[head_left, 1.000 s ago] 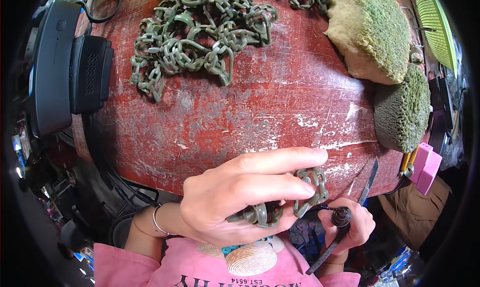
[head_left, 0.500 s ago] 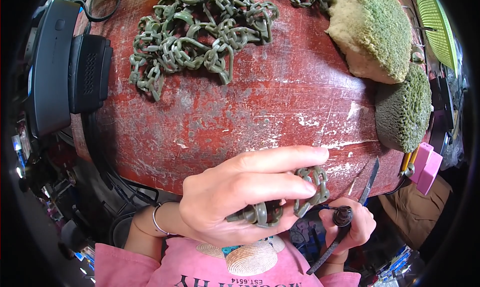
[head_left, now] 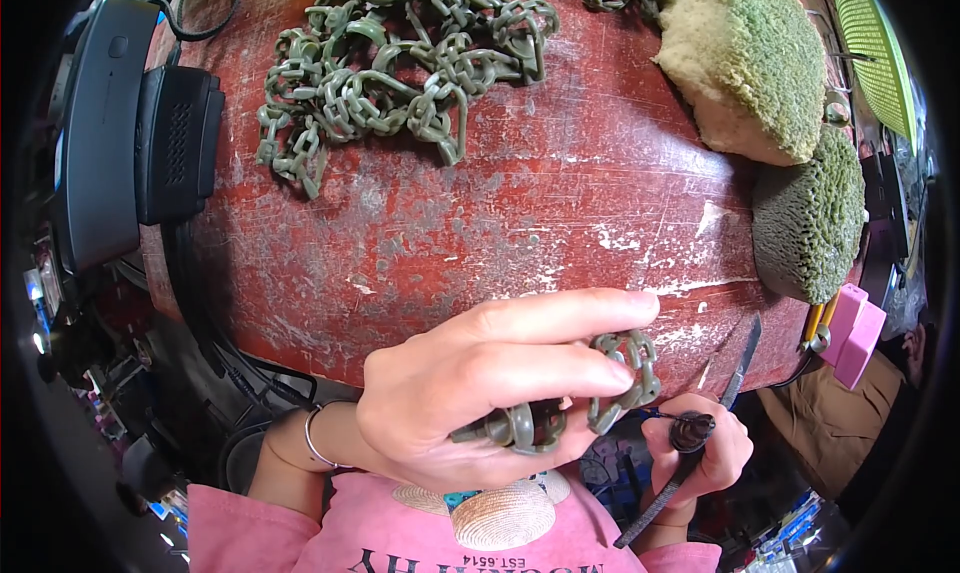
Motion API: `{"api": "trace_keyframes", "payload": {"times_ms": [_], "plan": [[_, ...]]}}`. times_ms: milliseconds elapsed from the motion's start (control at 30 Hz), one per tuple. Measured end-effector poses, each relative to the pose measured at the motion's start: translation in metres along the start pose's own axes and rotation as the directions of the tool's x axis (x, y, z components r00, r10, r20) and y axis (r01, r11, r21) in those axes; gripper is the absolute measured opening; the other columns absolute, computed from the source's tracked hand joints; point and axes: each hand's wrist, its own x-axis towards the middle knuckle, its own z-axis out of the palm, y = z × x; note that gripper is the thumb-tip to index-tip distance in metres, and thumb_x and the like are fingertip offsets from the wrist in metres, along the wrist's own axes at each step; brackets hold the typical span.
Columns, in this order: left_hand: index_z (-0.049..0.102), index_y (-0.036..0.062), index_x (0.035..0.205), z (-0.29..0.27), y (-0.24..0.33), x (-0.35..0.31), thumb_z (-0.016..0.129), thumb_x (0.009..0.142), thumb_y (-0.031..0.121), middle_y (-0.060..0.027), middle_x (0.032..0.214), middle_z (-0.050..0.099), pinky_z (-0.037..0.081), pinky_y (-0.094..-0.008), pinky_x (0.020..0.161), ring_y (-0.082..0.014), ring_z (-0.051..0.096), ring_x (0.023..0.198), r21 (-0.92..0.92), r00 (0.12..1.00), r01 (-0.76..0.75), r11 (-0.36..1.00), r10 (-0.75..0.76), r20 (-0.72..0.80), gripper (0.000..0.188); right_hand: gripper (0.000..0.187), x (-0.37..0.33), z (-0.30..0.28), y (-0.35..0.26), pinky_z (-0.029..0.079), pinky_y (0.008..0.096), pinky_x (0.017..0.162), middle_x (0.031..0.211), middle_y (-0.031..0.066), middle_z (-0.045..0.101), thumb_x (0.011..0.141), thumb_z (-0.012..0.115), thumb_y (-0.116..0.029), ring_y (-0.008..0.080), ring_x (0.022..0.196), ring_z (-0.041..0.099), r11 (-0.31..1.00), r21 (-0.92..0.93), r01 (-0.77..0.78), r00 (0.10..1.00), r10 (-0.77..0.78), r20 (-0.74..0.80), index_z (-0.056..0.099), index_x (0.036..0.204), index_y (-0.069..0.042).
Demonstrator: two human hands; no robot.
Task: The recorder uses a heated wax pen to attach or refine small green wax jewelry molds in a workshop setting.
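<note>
My left hand (head_left: 470, 383) is closed around a dark green chain (head_left: 625, 378). Some of its carved, stone-like links stick out past the fingertips, and others show under the fingers. To the right of it, my right hand (head_left: 705, 458) grips a black pen-shaped rotary handpiece (head_left: 692, 431). A thin bit points from the handpiece toward the links; whether it touches them I cannot tell. A long narrow metal file (head_left: 655, 508) with a rough lower part also runs through my right hand, its smooth end up by the table edge.
A heap of green linked chains (head_left: 400, 83) lies across the back of the worn red table (head_left: 450, 233). Two rough green foam-like blocks (head_left: 810, 213) sit at the right, near a pink block (head_left: 855, 333) and a green basket (head_left: 870, 53). Black devices (head_left: 180, 148) with cables stand at left.
The handpiece in my right hand has tilted slightly to the right. My left hand and the chain in it stay almost still.
</note>
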Motion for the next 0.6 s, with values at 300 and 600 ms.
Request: {"api": "trace_keyframes", "payload": {"times_ms": [300,600], "plan": [[0.052,0.0059,0.094,0.0005,-0.0004,-0.0001,0.075,0.061,-0.001,-0.0254,0.105,0.056,0.052,-0.0272,0.069,-0.0263,0.061,0.091,-0.002,1.000,0.004,1.000,-0.004,0.003,0.040,0.029,0.0039,-0.0004,0.0076,0.040,0.0239,0.044,0.051,0.0016,0.052,0.061,0.079,-0.028,0.0160,0.043,0.052,0.992,0.051,0.118,0.993,-0.119,0.011,0.059,0.069,-0.008],[0.052,0.0042,0.094,-0.0007,-0.0020,0.0005,0.074,0.061,-0.001,-0.0259,0.105,0.056,0.051,-0.0263,0.069,-0.0256,0.061,0.090,-0.006,1.000,-0.025,1.000,0.025,0.001,0.040,0.030,0.0035,-0.0006,0.0068,0.040,0.0238,0.043,0.052,0.0013,0.052,0.061,0.079,-0.028,0.0157,0.044,0.052,0.994,0.038,0.106,0.994,-0.107,0.013,0.059,0.069,-0.007]]}}
